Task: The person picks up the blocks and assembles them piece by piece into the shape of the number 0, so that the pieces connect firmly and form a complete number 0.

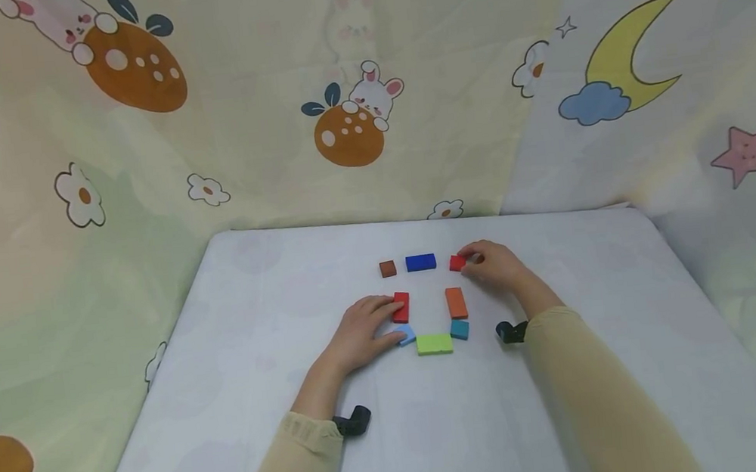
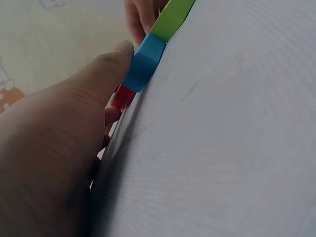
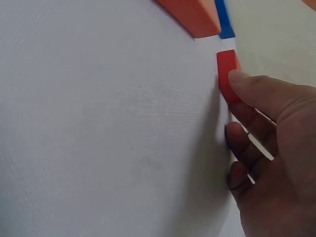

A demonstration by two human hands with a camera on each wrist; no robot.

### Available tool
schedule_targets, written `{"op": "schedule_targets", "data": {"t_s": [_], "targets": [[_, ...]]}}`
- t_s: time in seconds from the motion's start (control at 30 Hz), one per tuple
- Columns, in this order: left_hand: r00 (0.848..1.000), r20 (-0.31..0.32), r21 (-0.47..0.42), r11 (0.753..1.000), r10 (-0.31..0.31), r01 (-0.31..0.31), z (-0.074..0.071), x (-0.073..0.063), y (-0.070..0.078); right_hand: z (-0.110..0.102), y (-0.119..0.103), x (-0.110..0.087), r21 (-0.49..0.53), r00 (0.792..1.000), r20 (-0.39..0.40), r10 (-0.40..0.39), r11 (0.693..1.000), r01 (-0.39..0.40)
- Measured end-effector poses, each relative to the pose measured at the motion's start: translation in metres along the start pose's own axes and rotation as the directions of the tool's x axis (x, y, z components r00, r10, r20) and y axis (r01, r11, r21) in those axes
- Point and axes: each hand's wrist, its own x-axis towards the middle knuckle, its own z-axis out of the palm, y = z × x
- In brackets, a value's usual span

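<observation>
In the head view my left hand [image 1: 360, 333] reaches in from the left, fingertips on the upright red block [image 1: 401, 307] and thumb on the light blue block [image 1: 406, 334] below it. The left wrist view shows that thumb against the blue block's side [image 2: 144, 64], fingers lower behind it. Farther back, my right hand [image 1: 495, 264] pinches a small red block [image 1: 457, 262] between thumb and index finger. Its other fingers curl loosely in the right wrist view, where the red block [image 3: 227, 71] stands at the thumb tip.
A brown block [image 1: 388, 268] and a dark blue block [image 1: 421, 262] lie in the back row. An orange block [image 1: 456, 303], a teal block [image 1: 459, 329] and a lime green block [image 1: 434, 344] stand nearer. A printed cloth [image 1: 261, 156] hangs behind the white table [image 1: 231, 410].
</observation>
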Motion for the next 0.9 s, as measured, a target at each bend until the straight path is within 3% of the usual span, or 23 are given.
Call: {"op": "schedule_targets", "data": {"t_s": [0.43, 0.7, 0.9], "targets": [[1.0, -0.002, 0.006, 1.0, -0.025, 0.025, 0.002, 0.001, 0.0, 0.003, 0.002, -0.003, -0.025, 1.0, -0.02, -0.019, 1.0, 0.018], [0.999, 0.013, 0.004, 0.999, -0.037, 0.037, 0.001, 0.002, 0.002, -0.003, -0.012, -0.01, -0.044, 0.989, 0.089, -0.119, 0.991, 0.124], [0.999, 0.014, 0.016, 0.999, -0.044, 0.044, 0.002, 0.002, 0.002, -0.004, -0.019, -0.014, -0.06, 0.983, 0.132, -0.126, 0.989, 0.135]]}}
